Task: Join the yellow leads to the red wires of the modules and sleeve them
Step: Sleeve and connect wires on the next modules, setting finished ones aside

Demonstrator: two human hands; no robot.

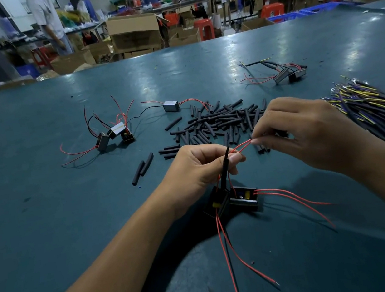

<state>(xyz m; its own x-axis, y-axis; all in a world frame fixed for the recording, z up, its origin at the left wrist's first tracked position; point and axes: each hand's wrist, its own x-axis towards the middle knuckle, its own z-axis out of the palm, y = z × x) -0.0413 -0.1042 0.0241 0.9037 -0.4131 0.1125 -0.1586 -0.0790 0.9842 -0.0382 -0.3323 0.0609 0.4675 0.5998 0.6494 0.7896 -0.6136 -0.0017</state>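
Observation:
Two black modules (240, 200) hang just below my hands over the blue-green table (47, 217), with long red wires trailing toward me. My left hand (197, 167) grips red wires (242, 145) and a thin black lead that rise from the modules. My right hand (301, 129) pinches the tips of two of those red wires between thumb and forefinger. A heap of black sleeve pieces (220, 123) lies right behind my hands. The bundle of yellow and dark leads (376, 111) lies at the right edge, beyond my right wrist.
Three modules (114, 133) with red and black wires sit at the left, a single grey module (171, 106) in the middle, and two sleeved modules (288, 75) at the far right. Two loose sleeves (142, 168) lie left of my hands. Boxes, stools and people stand beyond the table.

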